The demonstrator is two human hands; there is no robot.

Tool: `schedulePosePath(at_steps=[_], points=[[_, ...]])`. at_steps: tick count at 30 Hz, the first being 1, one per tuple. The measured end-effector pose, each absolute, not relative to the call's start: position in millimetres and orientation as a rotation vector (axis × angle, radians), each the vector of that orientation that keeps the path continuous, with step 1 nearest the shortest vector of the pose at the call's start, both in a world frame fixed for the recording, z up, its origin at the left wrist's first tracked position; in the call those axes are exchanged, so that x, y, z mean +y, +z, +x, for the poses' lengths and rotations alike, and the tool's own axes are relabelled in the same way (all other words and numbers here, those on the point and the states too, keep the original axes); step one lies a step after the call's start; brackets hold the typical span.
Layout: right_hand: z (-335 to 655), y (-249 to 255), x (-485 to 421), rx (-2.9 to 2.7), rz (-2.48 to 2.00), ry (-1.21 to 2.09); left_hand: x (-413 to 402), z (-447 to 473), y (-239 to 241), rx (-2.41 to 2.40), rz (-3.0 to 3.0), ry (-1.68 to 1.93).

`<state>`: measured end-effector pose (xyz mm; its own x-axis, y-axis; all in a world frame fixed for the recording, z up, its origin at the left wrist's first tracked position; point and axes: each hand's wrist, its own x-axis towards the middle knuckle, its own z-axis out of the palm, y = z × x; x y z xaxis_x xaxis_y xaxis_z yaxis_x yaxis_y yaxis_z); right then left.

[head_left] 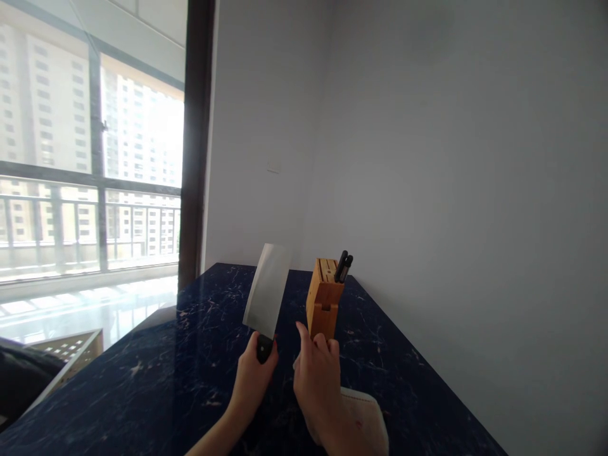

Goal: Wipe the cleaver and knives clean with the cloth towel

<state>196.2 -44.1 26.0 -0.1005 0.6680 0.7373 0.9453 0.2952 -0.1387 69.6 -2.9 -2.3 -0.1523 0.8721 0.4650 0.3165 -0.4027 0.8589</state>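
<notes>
Dark blue, marble-patterned with pale veins, the surface [142, 380] runs away from the wearer and narrows towards a corner of plain grey walls [427, 158]. A small pale wall plate [273, 166] is fixed left of that corner. At left, beyond a dark upright frame [194, 139], large windows [137, 126] admit strong daylight; a railing [137, 231] and high-rise buildings [42, 95] show outside, and the glossy floor [137, 294] reflects the light. A pale perforated panel [71, 354] stands beside the surface, lower left. The left hand [254, 367] grips a cleaver [268, 288] by its black handle, blade raised and tilted. The right hand [317, 373] has curled fingers and one digit raised, over a white cloth [365, 418]; whether it grips the cloth cannot be told. Just beyond it, a wooden knife block [325, 301] stands upright on the surface, two black handles [343, 266] projecting from its right side.
</notes>
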Motion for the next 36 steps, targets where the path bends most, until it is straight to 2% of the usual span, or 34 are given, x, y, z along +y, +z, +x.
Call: schedulePosePath(at_steps=[5, 9, 20, 27, 36], points=[[191.0, 31.9, -55.0, -1.941, -1.232, -0.345, -12.7, 69.7, 4.7, 1.053, 1.533, 1.537], [182.3, 29.1, -58.6, -1.972, -1.122, -0.228, -13.0, 66.8, 5.6, 1.006, 1.483, 1.624], [183.8, 10.7, -47.9, -2.046, -1.051, -0.030, -9.1, 58.9, 11.7, 0.871, 1.580, 1.542], [184.9, 2.7, -45.6, -2.046, -1.064, -0.010, -7.1, 54.6, 2.3, 1.013, 1.760, 1.558], [194.6, 17.3, -40.3, -1.894, -1.057, -0.168, -6.4, 61.0, 0.3, 1.151, 1.678, 1.647]])
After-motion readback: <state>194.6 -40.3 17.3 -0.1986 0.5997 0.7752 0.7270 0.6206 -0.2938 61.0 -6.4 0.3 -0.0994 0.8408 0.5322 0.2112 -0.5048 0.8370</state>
